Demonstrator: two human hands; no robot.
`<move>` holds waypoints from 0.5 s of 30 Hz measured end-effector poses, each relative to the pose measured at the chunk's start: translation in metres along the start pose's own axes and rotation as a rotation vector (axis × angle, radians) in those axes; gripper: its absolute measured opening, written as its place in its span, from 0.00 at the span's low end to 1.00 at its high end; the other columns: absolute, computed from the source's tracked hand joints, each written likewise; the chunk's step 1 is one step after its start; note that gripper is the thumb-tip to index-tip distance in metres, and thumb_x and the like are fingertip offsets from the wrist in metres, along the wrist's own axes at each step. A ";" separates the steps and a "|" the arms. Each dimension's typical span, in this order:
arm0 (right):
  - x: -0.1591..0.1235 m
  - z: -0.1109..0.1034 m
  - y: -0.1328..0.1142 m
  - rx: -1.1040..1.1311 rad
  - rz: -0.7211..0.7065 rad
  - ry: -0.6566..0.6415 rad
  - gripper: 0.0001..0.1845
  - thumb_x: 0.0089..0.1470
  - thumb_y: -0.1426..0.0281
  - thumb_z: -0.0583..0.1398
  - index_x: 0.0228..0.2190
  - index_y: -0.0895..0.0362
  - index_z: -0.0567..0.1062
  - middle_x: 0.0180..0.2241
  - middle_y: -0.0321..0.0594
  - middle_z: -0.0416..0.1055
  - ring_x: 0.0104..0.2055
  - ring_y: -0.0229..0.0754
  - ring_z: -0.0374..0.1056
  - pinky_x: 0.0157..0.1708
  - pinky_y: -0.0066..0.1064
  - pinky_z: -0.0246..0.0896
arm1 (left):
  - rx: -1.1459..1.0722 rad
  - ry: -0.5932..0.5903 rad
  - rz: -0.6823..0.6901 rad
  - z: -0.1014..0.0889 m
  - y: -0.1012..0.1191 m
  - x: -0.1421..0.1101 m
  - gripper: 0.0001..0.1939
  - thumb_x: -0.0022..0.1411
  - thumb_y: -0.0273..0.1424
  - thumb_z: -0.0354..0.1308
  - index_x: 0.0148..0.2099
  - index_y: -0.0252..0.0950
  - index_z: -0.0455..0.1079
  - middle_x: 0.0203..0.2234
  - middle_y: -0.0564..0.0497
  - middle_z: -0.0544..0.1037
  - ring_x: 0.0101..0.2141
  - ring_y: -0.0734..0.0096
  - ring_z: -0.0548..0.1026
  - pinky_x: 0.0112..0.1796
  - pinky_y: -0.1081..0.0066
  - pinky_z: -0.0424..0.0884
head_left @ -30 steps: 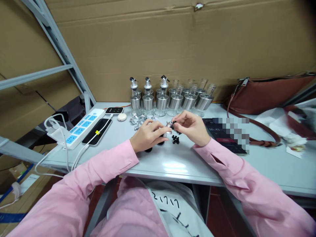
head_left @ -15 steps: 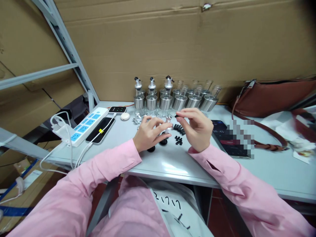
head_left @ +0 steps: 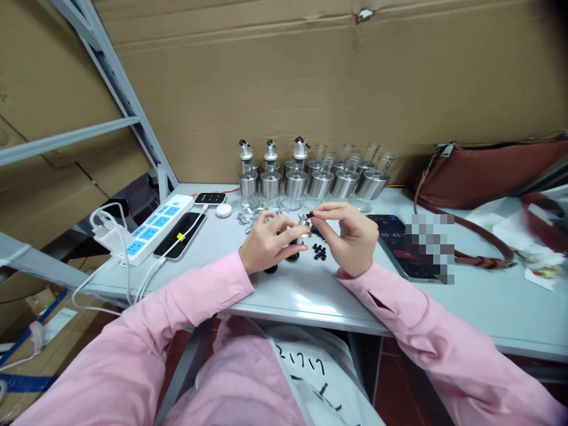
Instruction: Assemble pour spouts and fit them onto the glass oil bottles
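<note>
My left hand (head_left: 270,239) grips a silver pourer spout (head_left: 302,228) between thumb and fingers, above the tabletop. Between the thumb and forefinger of my right hand (head_left: 352,236) is a small black flap cap (head_left: 310,215), held at the top of the spout; whether it is seated there I cannot tell. Small black stoppers (head_left: 319,252) lie in a cluster below my right hand. Black rings (head_left: 270,268) lie partly hidden under my left hand. Loose silver spouts (head_left: 247,215) are scattered behind it.
Glass-and-steel oil bottles (head_left: 294,183) stand along the cardboard at the back, three with pourers fitted. On the left lie a power strip (head_left: 162,222), a phone (head_left: 180,236) and a white round case (head_left: 223,210). To the right are another phone (head_left: 394,248) and a brown bag (head_left: 488,174).
My right hand drew away from the spout with the black cap, uncovering more black parts, then came back to the spout's top. My left hand keeps its hold on the spout.
</note>
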State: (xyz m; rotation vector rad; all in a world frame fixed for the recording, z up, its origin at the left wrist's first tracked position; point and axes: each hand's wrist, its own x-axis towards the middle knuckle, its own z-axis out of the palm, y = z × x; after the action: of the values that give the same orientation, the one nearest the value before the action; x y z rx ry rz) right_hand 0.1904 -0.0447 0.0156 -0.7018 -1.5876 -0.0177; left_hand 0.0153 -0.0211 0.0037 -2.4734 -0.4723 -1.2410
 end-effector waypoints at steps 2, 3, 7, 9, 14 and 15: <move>0.000 -0.001 0.000 -0.030 -0.008 -0.008 0.05 0.50 0.75 0.61 0.29 0.52 0.74 0.31 0.38 0.76 0.33 0.41 0.72 0.34 0.36 0.69 | 0.001 -0.015 -0.001 0.000 0.000 0.000 0.14 0.65 0.40 0.51 0.48 0.38 0.64 0.32 0.52 0.74 0.31 0.74 0.71 0.41 0.66 0.61; 0.000 -0.001 0.000 -0.048 -0.008 -0.011 0.05 0.51 0.75 0.61 0.29 0.52 0.74 0.31 0.38 0.76 0.33 0.41 0.72 0.34 0.36 0.69 | 0.004 -0.029 -0.004 0.000 0.000 0.000 0.14 0.65 0.40 0.50 0.48 0.38 0.64 0.33 0.52 0.74 0.31 0.74 0.71 0.41 0.66 0.61; -0.001 -0.002 0.000 -0.089 -0.014 -0.018 0.04 0.52 0.73 0.60 0.28 0.52 0.75 0.30 0.38 0.77 0.33 0.42 0.73 0.35 0.37 0.69 | 0.008 -0.065 -0.009 0.001 0.001 -0.002 0.15 0.65 0.42 0.49 0.48 0.40 0.65 0.33 0.52 0.74 0.31 0.73 0.71 0.41 0.66 0.61; -0.001 -0.002 0.000 -0.088 -0.021 -0.026 0.04 0.52 0.73 0.60 0.29 0.52 0.75 0.31 0.38 0.77 0.33 0.42 0.73 0.34 0.37 0.69 | 0.002 -0.061 -0.009 0.001 0.001 -0.003 0.15 0.65 0.42 0.49 0.48 0.40 0.65 0.33 0.52 0.74 0.32 0.73 0.71 0.41 0.66 0.61; 0.000 -0.004 0.000 -0.081 -0.051 -0.042 0.06 0.51 0.75 0.60 0.30 0.52 0.75 0.31 0.39 0.77 0.34 0.41 0.73 0.34 0.36 0.69 | -0.009 -0.027 -0.002 0.001 0.002 -0.002 0.14 0.65 0.41 0.50 0.48 0.39 0.64 0.33 0.52 0.74 0.31 0.74 0.71 0.41 0.66 0.61; -0.001 -0.004 0.000 -0.079 -0.053 -0.048 0.06 0.51 0.76 0.60 0.30 0.52 0.75 0.31 0.39 0.77 0.34 0.41 0.73 0.34 0.36 0.69 | -0.010 -0.019 0.002 0.001 0.002 -0.001 0.14 0.65 0.40 0.50 0.48 0.39 0.64 0.33 0.52 0.74 0.31 0.74 0.71 0.41 0.66 0.61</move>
State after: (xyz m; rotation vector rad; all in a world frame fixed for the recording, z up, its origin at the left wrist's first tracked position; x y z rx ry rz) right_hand 0.1943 -0.0464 0.0156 -0.7266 -1.6589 -0.1038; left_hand 0.0164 -0.0225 0.0018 -2.4958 -0.4698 -1.2236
